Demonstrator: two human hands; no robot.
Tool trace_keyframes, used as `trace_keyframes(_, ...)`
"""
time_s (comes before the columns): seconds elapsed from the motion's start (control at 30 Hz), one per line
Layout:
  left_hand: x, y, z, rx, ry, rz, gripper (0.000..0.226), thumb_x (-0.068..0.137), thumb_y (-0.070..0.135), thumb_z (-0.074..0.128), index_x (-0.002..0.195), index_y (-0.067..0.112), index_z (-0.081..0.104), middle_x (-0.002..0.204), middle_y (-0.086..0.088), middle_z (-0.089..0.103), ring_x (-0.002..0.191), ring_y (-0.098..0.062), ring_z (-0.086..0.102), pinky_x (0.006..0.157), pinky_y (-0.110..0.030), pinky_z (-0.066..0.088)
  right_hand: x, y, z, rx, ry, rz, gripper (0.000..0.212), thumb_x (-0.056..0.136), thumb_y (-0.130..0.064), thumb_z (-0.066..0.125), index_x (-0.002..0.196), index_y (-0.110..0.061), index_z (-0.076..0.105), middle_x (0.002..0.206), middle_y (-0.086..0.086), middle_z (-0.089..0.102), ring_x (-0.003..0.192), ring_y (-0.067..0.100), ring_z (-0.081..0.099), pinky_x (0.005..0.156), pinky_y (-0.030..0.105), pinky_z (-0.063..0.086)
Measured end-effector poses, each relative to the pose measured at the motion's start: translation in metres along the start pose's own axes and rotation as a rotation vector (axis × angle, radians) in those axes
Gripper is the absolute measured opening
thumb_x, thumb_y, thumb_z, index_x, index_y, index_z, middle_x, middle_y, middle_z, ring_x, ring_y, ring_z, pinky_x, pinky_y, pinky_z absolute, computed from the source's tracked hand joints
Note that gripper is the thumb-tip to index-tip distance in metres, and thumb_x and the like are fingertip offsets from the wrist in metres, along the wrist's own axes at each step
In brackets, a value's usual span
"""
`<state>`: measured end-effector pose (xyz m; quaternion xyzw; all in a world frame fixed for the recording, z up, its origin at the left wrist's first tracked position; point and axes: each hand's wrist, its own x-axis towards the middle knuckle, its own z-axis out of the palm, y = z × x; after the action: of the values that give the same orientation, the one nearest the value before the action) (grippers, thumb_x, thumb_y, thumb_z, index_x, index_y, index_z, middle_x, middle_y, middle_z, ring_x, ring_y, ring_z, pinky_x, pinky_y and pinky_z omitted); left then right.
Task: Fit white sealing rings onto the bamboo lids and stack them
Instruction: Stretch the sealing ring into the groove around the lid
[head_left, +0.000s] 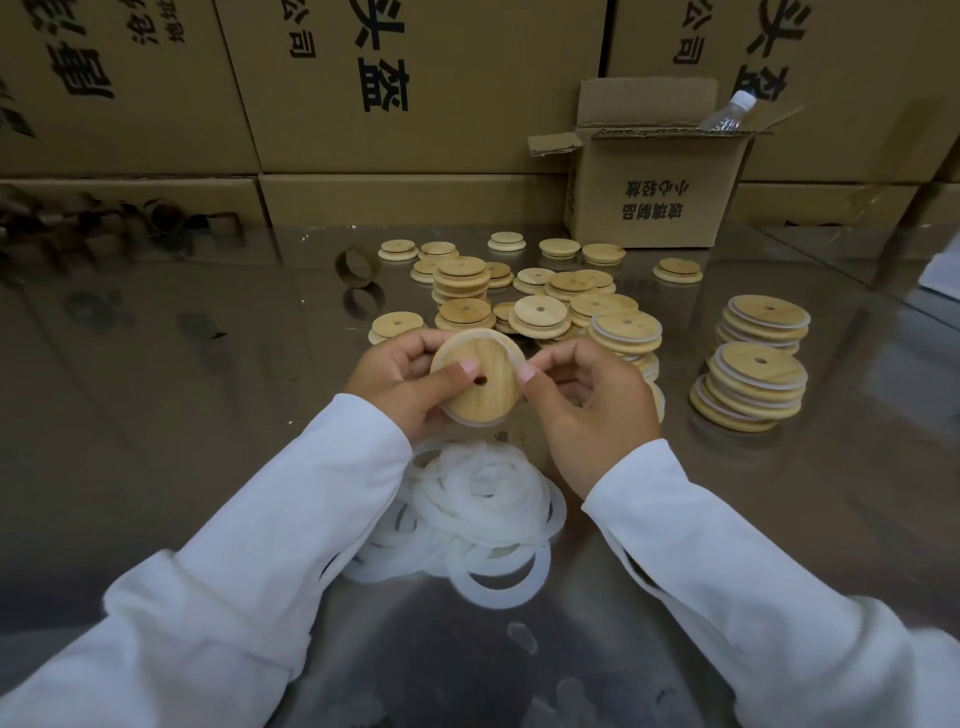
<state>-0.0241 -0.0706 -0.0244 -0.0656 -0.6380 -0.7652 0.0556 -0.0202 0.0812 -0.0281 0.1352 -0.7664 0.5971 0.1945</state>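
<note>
Left hand gripping bamboo lid, right hand seemingly pinching its ring

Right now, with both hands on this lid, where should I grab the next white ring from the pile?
Take the ring at the pile's near edge. It lies flat and sticks out past the others with its hole open. Pinch its near band from your side, thumb on top and a finger through the hole. That should lift it free without dragging the tangle.
</note>
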Motion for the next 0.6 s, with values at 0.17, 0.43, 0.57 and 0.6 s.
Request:
trace_keyframes(0.17, -0.0011, -0.0015, 0.0015, 0.117, 0.002, -0.009, 0.016, 0.078, -0.002, 0.062, 0.085, 0.012, 0.062, 0.068, 0.003, 0.07, 0.063, -0.008, 0.066, 0.059, -0.022, 0.055, -0.0005, 0.0015, 0.0, -0.057, -0.025, 0.019, 0.015, 0.081, -0.021, 0.065, 0.068, -0.025, 0.058, 0.068, -0.012, 0.062, 0.068, 0.001, 0.057, 0.061, 0.009, 0.045)
trace_keyframes(0.43, -0.0022, -0.0018, 0.0066, 0.224, 0.057, 0.086, 0.019, 0.074, -0.003, 0.067, 0.081, 0.013, 0.058, 0.079, -0.005, 0.064, 0.067, -0.012, 0.063, 0.058, -0.018, 0.054, 0.0018, 0.0017, 0.0008, -0.146, -0.012, 0.091, 0.024, 0.087, -0.018, 0.058, 0.066, -0.026, 0.05, 0.064, -0.012, 0.055, 0.056, -0.002, 0.053, 0.052, 0.002, 0.038)
trace_keyframes(0.57, -0.0022, -0.0012, 0.0077, 0.259, 0.054, 0.115, 0.021, 0.074, -0.003, 0.068, 0.08, 0.014, 0.058, 0.078, -0.003, 0.064, 0.066, -0.009, 0.063, 0.057, -0.016, 0.052, 0.0028, 0.0012, -0.0003, -0.166, -0.015, 0.125, 0.024, 0.088, -0.019, 0.056, 0.066, -0.026, 0.049, 0.064, -0.013, 0.054, 0.061, 0.0, 0.05, 0.053, 0.005, 0.035)
trace_keyframes(0.6, -0.0024, -0.0008, 0.0078, 0.267, 0.046, 0.118, 0.021, 0.074, -0.002, 0.068, 0.081, 0.014, 0.058, 0.079, -0.003, 0.064, 0.066, -0.009, 0.063, 0.058, -0.016, 0.052, 0.003, 0.0014, -0.0004, -0.17, -0.014, 0.132, 0.023, 0.088, -0.019, 0.056, 0.067, -0.025, 0.049, 0.064, -0.013, 0.054, 0.061, 0.0, 0.05, 0.054, 0.005, 0.034)
